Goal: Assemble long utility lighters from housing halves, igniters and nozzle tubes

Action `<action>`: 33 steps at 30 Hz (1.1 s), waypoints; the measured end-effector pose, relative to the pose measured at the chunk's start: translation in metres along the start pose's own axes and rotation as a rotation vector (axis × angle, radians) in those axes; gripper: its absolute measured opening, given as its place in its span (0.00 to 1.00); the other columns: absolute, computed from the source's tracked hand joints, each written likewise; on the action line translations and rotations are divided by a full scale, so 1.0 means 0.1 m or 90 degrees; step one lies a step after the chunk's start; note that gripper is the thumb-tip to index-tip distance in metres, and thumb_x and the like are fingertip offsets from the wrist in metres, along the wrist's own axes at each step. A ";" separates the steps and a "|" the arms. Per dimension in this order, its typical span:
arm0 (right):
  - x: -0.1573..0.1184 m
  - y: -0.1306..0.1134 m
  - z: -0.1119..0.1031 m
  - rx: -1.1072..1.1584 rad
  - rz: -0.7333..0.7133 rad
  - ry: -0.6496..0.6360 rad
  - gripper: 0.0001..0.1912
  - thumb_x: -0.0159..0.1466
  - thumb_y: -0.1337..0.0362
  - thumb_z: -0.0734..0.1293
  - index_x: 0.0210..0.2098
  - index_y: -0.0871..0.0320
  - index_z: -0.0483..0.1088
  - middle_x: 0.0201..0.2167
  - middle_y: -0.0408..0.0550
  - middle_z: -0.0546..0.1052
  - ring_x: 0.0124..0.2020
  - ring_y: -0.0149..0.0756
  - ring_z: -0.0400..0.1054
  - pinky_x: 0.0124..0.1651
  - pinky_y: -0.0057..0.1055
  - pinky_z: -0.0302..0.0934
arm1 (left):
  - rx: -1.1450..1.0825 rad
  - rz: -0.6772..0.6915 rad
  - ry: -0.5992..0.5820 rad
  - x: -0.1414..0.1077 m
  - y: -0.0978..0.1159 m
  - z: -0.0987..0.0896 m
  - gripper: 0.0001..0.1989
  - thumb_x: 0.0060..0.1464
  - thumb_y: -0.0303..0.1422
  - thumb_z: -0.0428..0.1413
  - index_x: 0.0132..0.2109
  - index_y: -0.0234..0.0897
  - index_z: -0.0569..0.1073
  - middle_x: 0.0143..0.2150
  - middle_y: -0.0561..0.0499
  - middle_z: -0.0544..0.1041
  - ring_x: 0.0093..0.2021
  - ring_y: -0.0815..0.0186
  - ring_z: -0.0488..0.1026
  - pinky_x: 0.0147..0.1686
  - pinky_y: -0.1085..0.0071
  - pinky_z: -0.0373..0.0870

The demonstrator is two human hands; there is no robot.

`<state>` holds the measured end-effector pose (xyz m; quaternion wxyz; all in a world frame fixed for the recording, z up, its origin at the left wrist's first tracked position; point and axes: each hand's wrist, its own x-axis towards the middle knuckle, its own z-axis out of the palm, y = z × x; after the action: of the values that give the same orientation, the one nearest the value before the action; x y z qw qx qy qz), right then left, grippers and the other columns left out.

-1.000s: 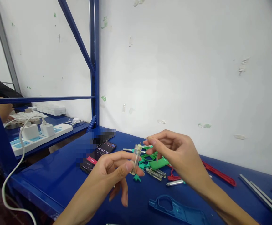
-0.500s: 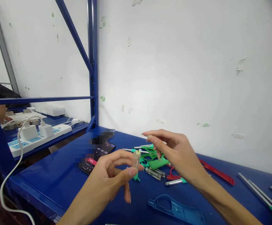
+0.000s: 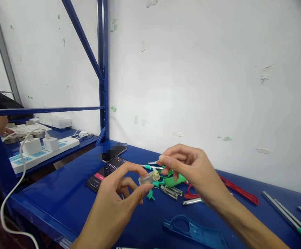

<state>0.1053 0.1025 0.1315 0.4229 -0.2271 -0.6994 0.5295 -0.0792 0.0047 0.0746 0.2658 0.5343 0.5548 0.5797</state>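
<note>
Near two clear tubes (image 3: 169,192) — left hand (image 3: 116,193) pinching one clear cylinder (image 3: 147,178); right hand (image 3: 192,167) — can't tell its grip.

Head view, forward and down, hands (image 3: 119,193) (image 3: 192,166) close

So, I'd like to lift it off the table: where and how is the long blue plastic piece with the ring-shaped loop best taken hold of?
Probably by the rim of its loop, from above and the left: the long blue plastic piece lies flat, and the open ring seems to offer an edge to pinch, away from the bare right forearm.
</note>
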 end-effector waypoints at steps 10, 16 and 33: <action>-0.07 -0.02 0.10 -0.059 -0.009 0.025 0.14 0.62 0.48 0.80 0.32 0.52 0.85 0.24 0.41 0.75 0.22 0.25 0.58 0.24 0.26 0.52 | 0.025 0.035 0.044 -0.03 0.03 0.01 0.15 0.59 0.47 0.66 0.45 0.43 0.79 0.21 0.59 0.74 0.24 0.66 0.71 0.28 0.71 0.64; -0.12 -0.03 0.19 -0.058 -0.051 0.054 0.15 0.63 0.47 0.79 0.32 0.52 0.85 0.26 0.42 0.77 0.23 0.26 0.60 0.24 0.27 0.54 | 0.023 0.012 0.008 -0.04 0.10 0.02 0.15 0.60 0.48 0.65 0.44 0.44 0.79 0.20 0.59 0.74 0.23 0.64 0.73 0.28 0.70 0.64; -0.12 0.00 0.20 0.006 -0.005 0.019 0.14 0.63 0.47 0.79 0.32 0.50 0.85 0.26 0.43 0.75 0.24 0.28 0.62 0.24 0.28 0.56 | 0.010 0.003 0.020 -0.09 0.19 0.05 0.13 0.59 0.47 0.66 0.43 0.45 0.81 0.19 0.60 0.74 0.23 0.64 0.74 0.28 0.69 0.63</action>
<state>0.0952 0.0824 0.1252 0.4363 -0.2299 -0.6917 0.5275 -0.0665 -0.0067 0.0887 0.2512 0.5287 0.5622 0.5842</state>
